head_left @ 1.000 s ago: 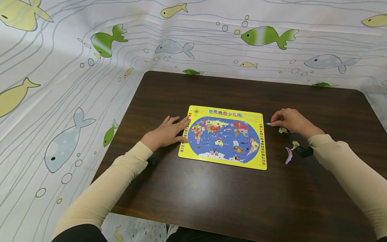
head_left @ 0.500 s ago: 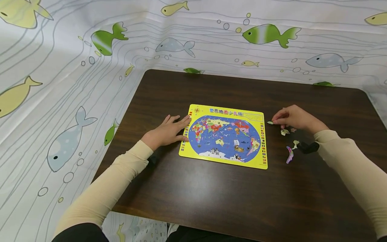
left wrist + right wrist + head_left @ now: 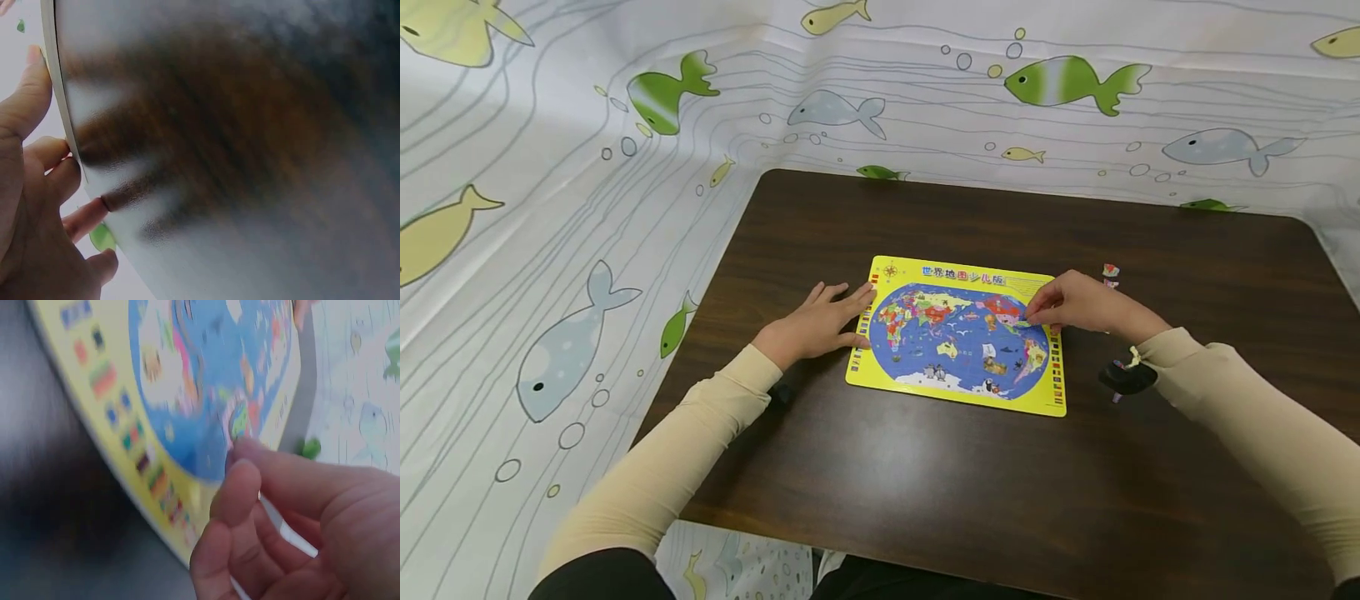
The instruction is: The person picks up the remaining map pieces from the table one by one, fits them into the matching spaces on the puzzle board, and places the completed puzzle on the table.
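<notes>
A yellow-edged world map puzzle [image 3: 1051, 405] lies flat on the dark wooden table. My left hand [image 3: 814, 325] rests at its left edge with fingers spread and fairly straight. Over the map's upper right part, my right hand [image 3: 1078, 302] pinches a small green puzzle piece [image 3: 240, 420] between thumb and fingertips. In the right wrist view that piece is close over the blue sea and overlaps a pink patch of the map. The left wrist view catches my left fingers [image 3: 87, 219] at the board's edge, their reflections on the tabletop.
Right of the board lie loose puzzle pieces: a red and white one [image 3: 1111, 270], a cream one [image 3: 1133, 357] and a purple one [image 3: 1117, 397]. The black wrist camera [image 3: 1127, 379] and the right hand partly cover this group. A fish-print curtain [image 3: 925, 125] hangs behind the table [image 3: 880, 483].
My right hand has carried the green puzzle piece leftward from the table beside the board to above the map. The left hand has stayed at the board's left edge.
</notes>
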### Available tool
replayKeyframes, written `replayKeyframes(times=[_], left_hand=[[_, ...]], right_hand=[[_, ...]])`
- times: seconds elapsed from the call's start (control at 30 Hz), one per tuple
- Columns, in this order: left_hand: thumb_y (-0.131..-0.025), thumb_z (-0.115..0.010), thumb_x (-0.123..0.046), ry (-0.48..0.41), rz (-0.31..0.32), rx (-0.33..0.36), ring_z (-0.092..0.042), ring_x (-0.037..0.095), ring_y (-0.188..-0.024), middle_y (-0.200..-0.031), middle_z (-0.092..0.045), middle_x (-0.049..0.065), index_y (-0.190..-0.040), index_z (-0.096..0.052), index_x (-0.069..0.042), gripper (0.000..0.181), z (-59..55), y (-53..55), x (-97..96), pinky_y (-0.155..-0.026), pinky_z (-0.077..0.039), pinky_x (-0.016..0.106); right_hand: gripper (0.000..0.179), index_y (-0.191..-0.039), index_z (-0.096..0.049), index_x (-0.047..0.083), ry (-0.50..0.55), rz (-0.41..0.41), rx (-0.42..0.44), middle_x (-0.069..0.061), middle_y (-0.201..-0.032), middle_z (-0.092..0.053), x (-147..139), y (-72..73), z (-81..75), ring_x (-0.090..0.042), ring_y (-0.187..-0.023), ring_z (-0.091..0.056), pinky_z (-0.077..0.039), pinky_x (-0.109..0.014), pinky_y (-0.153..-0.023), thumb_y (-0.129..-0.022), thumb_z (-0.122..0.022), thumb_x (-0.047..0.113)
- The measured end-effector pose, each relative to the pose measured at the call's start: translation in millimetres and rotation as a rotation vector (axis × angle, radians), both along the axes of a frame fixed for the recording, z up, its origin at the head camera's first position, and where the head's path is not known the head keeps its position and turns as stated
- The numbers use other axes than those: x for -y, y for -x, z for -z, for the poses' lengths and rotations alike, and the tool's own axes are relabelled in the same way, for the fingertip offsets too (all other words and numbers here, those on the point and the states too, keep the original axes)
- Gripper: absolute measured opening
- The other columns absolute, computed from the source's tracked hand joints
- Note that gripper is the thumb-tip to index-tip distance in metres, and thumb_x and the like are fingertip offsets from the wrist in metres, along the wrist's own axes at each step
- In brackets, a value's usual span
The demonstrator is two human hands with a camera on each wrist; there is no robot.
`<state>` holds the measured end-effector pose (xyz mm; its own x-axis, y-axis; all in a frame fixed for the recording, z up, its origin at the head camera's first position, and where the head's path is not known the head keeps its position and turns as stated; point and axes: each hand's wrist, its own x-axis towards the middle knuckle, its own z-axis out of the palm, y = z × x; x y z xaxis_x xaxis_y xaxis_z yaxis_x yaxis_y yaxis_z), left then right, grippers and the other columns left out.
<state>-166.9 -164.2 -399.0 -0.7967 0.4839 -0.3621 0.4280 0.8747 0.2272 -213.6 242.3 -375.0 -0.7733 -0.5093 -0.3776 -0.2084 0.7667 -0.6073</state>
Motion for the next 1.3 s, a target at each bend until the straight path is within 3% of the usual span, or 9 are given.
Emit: replayKeyframes(times=[0.3, 0.5, 0.93, 1.3], left_hand=[[-0.086, -0.051, -0.062, 0.014, -0.005, -0.01, -0.006, 0.033, -0.149, -0.162, -0.002, -0.01, -0.154, -0.006, -0.026, 0.089, 2.7, 1.1, -0.5, -0.12, 0.002, 0.055], [-0.086, -0.05, -0.063, 0.018, -0.009, -0.014, -0.007, 0.032, -0.149, -0.162, -0.002, -0.01, -0.154, -0.007, -0.026, 0.089, 0.8, 1.8, -1.0, -0.12, 0.002, 0.055], [-0.086, -0.051, -0.061, 0.017, -0.003, -0.007, -0.007, 0.035, -0.149, -0.162, -0.002, -0.008, -0.155, -0.006, -0.026, 0.089, 0.6, 0.5, -1.8, -0.118, 0.004, 0.058], [-0.086, -0.051, -0.063, 0.026, -0.013, -0.012, -0.008, 0.035, -0.149, -0.162, -0.002, -0.008, -0.155, -0.006, -0.026, 0.089, -0.4, -4.8, -0.7, -0.119, 0.002, 0.058]], right_hand=[[0.03, -0.108, -0.072, 0.005, 0.039, 0.161, 0.088, -0.012, -0.098, -0.072, 12.1, -12.6, 9.7, -0.02, -0.072, -0.062, -0.056, -0.026, -0.064, -0.086, -0.072, 0.025], [0.034, -0.112, -0.068, -0.002, 0.102, 0.244, 0.169, -0.019, -0.102, -0.071, 17.0, -18.1, 5.8, -0.023, -0.074, -0.07, -0.059, -0.032, -0.073, -0.087, -0.071, 0.02], [0.022, -0.099, -0.071, 0.004, 0.03, 0.15, 0.111, -0.01, -0.084, -0.07, 19.8, -17.8, 10.9, -0.021, -0.063, -0.063, -0.057, -0.029, -0.061, -0.087, -0.071, 0.022], [0.024, -0.09, -0.07, 0.008, -0.095, 0.075, -0.001, -0.005, -0.079, -0.069, 20.0, -15.3, 11.6, -0.018, -0.068, -0.059, -0.048, -0.025, -0.061, -0.084, -0.073, 0.031]])
